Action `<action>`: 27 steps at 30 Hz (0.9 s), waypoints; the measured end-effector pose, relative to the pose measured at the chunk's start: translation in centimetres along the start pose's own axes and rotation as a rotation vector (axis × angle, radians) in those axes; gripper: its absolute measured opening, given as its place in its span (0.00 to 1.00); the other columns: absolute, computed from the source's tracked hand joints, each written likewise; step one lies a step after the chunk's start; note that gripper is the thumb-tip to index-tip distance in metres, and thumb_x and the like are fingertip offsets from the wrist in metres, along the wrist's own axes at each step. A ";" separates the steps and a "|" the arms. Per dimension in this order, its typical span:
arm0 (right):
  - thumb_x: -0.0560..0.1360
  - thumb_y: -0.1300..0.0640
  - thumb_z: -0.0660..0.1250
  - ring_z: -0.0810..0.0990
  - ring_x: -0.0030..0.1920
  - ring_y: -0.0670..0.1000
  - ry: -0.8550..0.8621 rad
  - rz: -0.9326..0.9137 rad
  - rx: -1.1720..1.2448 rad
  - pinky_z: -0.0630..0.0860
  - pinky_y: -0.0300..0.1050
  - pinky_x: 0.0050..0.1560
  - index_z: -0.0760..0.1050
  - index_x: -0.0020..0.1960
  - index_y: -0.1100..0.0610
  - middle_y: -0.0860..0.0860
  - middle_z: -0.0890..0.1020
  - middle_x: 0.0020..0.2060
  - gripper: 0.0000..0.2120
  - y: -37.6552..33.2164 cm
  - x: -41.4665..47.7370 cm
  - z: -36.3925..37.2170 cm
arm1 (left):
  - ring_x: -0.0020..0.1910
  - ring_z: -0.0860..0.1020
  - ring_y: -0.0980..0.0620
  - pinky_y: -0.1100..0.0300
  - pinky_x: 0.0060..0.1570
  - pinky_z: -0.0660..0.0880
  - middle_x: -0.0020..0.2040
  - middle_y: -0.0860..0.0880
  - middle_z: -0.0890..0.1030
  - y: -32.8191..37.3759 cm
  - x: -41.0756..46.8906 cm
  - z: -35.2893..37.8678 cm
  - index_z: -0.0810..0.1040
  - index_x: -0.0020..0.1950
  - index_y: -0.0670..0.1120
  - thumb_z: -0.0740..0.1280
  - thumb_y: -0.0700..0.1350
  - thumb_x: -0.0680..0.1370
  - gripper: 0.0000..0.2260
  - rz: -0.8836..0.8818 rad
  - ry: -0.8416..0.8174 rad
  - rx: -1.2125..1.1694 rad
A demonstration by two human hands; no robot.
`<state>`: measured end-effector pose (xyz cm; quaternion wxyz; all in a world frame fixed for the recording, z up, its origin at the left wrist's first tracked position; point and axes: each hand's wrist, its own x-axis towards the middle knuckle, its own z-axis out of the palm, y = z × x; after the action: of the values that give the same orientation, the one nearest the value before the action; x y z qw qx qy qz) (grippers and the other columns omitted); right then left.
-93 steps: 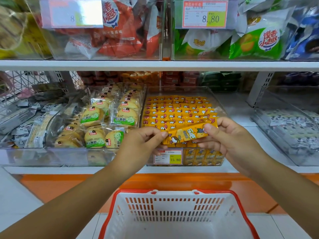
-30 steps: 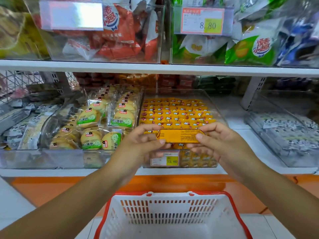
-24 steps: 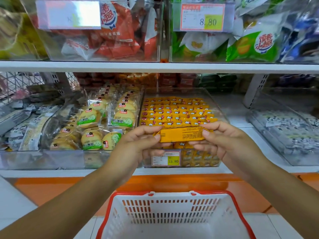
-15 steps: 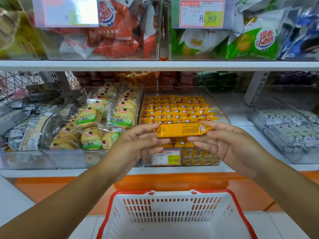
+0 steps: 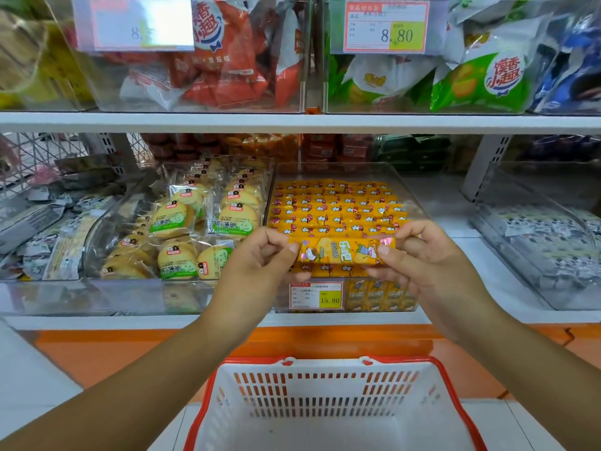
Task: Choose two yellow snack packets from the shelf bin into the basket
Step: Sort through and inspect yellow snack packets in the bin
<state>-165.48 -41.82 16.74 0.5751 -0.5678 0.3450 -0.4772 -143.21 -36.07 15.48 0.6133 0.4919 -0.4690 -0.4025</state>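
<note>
At the snack shelf, we hold one long yellow foil snack packet [image 5: 344, 252] level between both hands, its printed face turned toward us. Our left hand [image 5: 260, 265] pinches the packet's left end with curled fingers. Our right hand [image 5: 422, 258] pinches the right end (thumb pressed on the front face, fingers curled over the top and behind). The packet hangs in the air between the two hands, in front of the near edge of the clear plastic shelf bin [image 5: 403, 177], which is filled with rows of matching yellow packets. Just below the packet, a red-bordered price label [image 5: 315, 295] on the bin's front reads 15.80. The white slotted plastic basket with a red rim [image 5: 325, 392] sits well below the hands, directly under the packet. Left of the yellow packets lie round biscuits in clear green-labelled wrappers [image 5: 201, 222].
</note>
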 end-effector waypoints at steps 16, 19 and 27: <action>0.63 0.52 0.77 0.86 0.50 0.59 -0.072 0.014 0.016 0.81 0.39 0.45 0.84 0.48 0.48 0.57 0.86 0.50 0.14 0.6 0.2 -0.4 | 0.44 0.86 0.48 0.64 0.42 0.81 0.46 0.46 0.87 0.6 0.3 -0.6 0.86 0.46 0.50 0.74 0.43 0.66 0.10 -0.024 -0.024 -0.120; 0.64 0.54 0.76 0.86 0.50 0.60 -0.074 0.044 0.101 0.82 0.40 0.45 0.85 0.50 0.53 0.60 0.86 0.50 0.15 0.6 0.5 -0.7 | 0.48 0.86 0.46 0.62 0.44 0.81 0.48 0.44 0.87 0.5 0.4 -0.8 0.88 0.47 0.51 0.72 0.42 0.69 0.10 -0.041 -0.051 -0.161; 0.71 0.62 0.68 0.85 0.56 0.59 -0.171 0.132 0.175 0.82 0.40 0.49 0.77 0.63 0.65 0.63 0.84 0.55 0.21 0.5 0.9 -1.5 | 0.53 0.85 0.44 0.61 0.47 0.81 0.50 0.43 0.86 0.5 0.7 -1.2 0.86 0.51 0.51 0.70 0.41 0.72 0.11 -0.080 -0.113 -0.171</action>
<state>-166.54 -43.24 16.18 0.6801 -0.5301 0.2882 -0.4164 -141.88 -36.37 15.96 0.6091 0.4327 -0.4467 -0.4921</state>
